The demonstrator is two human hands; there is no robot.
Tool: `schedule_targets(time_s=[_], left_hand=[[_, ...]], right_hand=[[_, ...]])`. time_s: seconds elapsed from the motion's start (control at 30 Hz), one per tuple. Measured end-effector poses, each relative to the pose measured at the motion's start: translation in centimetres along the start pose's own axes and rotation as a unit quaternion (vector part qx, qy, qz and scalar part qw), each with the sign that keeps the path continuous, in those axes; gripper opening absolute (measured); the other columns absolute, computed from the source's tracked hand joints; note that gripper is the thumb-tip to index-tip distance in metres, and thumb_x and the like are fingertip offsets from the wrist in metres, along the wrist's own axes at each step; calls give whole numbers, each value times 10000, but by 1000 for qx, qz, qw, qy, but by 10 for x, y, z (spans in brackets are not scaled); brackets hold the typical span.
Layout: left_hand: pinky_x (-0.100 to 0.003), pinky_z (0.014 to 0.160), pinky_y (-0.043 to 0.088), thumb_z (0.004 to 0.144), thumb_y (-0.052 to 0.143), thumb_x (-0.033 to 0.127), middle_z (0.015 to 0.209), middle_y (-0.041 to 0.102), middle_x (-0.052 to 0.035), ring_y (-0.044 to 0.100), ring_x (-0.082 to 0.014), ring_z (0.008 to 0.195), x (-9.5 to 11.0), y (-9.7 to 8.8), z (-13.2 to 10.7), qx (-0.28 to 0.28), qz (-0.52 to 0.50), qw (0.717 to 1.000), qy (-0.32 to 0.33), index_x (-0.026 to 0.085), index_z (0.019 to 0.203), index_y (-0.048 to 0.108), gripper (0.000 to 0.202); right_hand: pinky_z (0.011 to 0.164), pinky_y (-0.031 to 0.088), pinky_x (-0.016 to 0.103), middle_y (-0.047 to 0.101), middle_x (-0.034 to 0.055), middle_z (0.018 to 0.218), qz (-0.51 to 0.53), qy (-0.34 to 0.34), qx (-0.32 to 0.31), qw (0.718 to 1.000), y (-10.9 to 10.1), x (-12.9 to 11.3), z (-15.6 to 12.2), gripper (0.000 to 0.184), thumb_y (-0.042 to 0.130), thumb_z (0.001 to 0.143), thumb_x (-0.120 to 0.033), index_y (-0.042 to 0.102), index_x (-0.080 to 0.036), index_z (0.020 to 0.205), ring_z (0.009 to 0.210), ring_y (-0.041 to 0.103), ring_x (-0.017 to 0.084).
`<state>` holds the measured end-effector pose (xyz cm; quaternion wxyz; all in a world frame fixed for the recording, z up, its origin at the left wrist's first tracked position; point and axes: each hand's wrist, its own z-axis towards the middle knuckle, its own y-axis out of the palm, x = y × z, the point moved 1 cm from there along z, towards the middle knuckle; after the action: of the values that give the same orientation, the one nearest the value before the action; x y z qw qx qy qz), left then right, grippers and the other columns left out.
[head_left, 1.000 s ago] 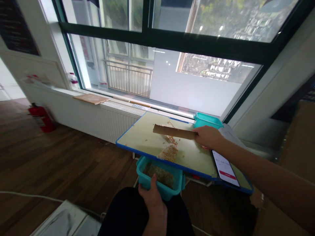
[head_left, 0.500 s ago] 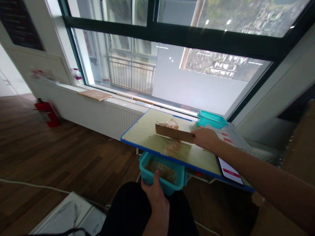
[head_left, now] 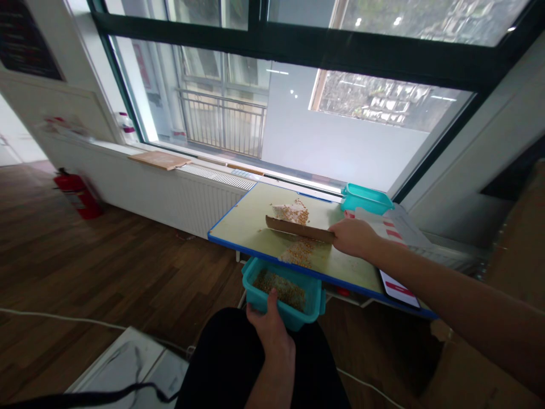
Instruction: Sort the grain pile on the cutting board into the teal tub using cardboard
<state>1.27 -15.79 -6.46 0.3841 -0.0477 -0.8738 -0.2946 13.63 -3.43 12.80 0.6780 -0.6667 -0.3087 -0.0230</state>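
My right hand is closed on one end of a brown cardboard strip that lies edge-down across a blue-rimmed tabletop. A pile of yellow-brown grains lies in front of the strip near the table's front edge, and another patch of grains lies behind it. My left hand grips the near rim of a teal bin held under the table edge above my lap. The bin has grains in its bottom.
A second teal bin stands at the table's back right, next to white sheets with red marks. A phone lies by my right forearm. Radiator, window and a red fire extinguisher lie beyond, over wooden floor.
The strip has swung flatter and shifted slightly toward the back of the table. More grains show behind it. The left hand keeps its hold on the bin; the camera has shifted.
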Motion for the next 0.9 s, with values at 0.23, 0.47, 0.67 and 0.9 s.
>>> schedule_targets(time_s=[0.23,0.47,0.67,0.9], left_hand=[[-408,747,556,682,734,259,1095,620,-87,649,-219,902,1,2,1,4,-31,999,-34,232,1181,452,573],[-401,777,548,702,718,274,1101,602,-88,636,-214,936,3,2,-1,23,-4,999,-38,227,1227,387,623],[-411,814,536,708,719,297,1143,580,-98,614,-223,999,4,1,-3,13,17,999,-28,231,1241,367,642],[-419,797,541,701,730,285,1134,588,-97,620,-231,982,1,0,-5,14,-2,999,-35,236,1242,377,648]], right_hand=[[633,476,323,709,136,847,-10,-8,-9,1000,-4,-11,-8,332,426,760,-223,716,-183,916,815,666,268],[630,477,336,700,176,832,-14,-10,-1,1000,-3,-24,-13,321,440,732,-204,715,-128,879,791,665,289],[595,500,387,693,193,789,15,0,-8,1000,-10,-33,-17,319,436,725,-218,714,-111,838,749,670,330],[608,513,391,684,222,768,23,-1,-10,1000,-17,-45,-21,315,437,733,-206,711,-79,822,742,674,329]])
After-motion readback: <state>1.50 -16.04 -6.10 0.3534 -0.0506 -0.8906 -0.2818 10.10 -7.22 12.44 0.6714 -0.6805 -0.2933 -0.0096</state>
